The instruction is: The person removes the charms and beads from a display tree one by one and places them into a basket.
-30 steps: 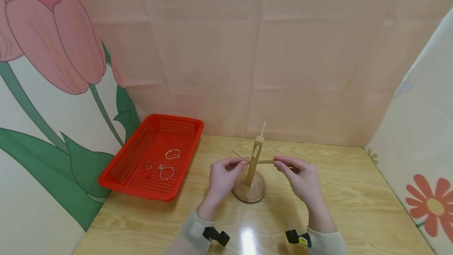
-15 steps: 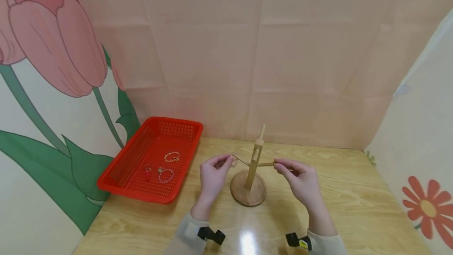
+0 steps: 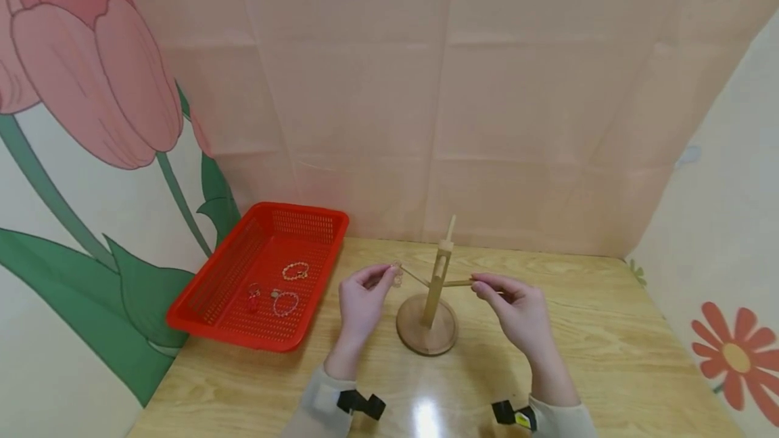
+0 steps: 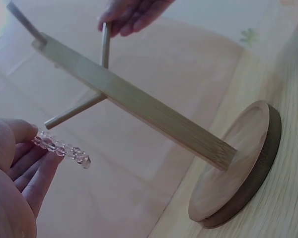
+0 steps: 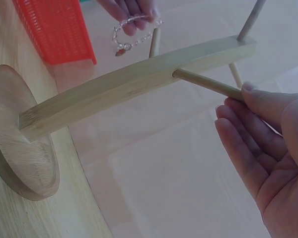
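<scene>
In the head view my left hand [image 3: 363, 299] pinches a bracelet [image 3: 397, 274] of clear, pinkish beads at the outer end of the stand's left peg [image 3: 416, 276]. The left wrist view has this bracelet [image 4: 64, 148] just beyond the peg's tip, seemingly apart from it. The wooden stand [image 3: 435, 289] stands upright on a round base, its post leaning slightly. My right hand [image 3: 514, 299] pinches the tip of the right peg [image 3: 458, 283] between thumb and fingers. From the right wrist, the bracelet [image 5: 131, 34] hangs as a loop with a small reddish-brown charm.
A red plastic basket [image 3: 243, 340] sits on the left of the wooden table [image 3: 584, 330]. Inside it lie a pale bracelet [image 3: 295, 271], a pink bracelet [image 3: 285, 303] and a small red piece of jewellery [image 3: 253, 299]. A pink cloth [image 3: 517, 120] hangs behind the table.
My left hand has moved left from beside the post to the left peg's outer end, bringing the bracelet with it. The right hand keeps its pinch on the right peg.
</scene>
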The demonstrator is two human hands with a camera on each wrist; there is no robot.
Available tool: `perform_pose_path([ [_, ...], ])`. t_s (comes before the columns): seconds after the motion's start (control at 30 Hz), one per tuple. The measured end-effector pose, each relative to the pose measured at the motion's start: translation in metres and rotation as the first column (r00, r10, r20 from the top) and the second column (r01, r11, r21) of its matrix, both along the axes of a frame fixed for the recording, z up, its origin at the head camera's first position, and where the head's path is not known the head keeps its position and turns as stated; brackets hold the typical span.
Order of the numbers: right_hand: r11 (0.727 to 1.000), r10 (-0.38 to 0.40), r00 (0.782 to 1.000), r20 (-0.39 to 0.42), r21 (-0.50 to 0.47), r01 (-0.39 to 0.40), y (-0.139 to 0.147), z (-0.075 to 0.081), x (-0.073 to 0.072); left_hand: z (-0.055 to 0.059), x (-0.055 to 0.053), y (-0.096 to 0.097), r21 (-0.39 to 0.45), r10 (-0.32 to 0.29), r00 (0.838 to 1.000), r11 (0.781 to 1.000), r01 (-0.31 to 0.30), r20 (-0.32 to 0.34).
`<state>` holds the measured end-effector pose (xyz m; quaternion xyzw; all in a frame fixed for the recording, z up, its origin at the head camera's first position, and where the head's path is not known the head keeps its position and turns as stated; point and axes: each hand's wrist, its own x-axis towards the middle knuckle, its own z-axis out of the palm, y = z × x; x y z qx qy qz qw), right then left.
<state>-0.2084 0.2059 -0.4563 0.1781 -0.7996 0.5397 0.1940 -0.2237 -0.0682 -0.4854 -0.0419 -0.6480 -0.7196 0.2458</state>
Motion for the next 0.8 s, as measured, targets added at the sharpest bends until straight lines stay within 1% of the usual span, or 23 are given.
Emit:
perform_pose_path([
  [0.13,1.0,0.019,1.0,0.003,-0.017,-0.019,-0.001,-0.001,-0.001,0.0,-0.001,-0.005,-0.014,0.022,1.0,1.0,-0.022,0.008],
  [0.4,1.0,-0.005,1.0,-0.024,0.004,0.005,-0.001,-0.002,-0.003,0.003,-0.002,-0.01,-0.031,0.005,1.0,1.0,-0.005,0.022],
  [0.53,1.0,-0.01,1.0,-0.024,0.003,0.011,-0.001,-0.002,-0.004,0.005,-0.002,-0.01,-0.029,0.0,1.0,1.0,0.001,0.029],
  [0.67,1.0,-0.003,1.0,-0.014,-0.006,0.003,-0.001,-0.002,-0.004,0.007,0.0,-0.011,-0.035,-0.001,1.0,0.999,0.002,0.026],
  [0.8,1.0,0.008,1.0,-0.013,-0.018,-0.009,-0.002,-0.002,-0.004,0.009,0.001,-0.013,-0.045,-0.024,0.999,0.999,0.025,0.026],
])
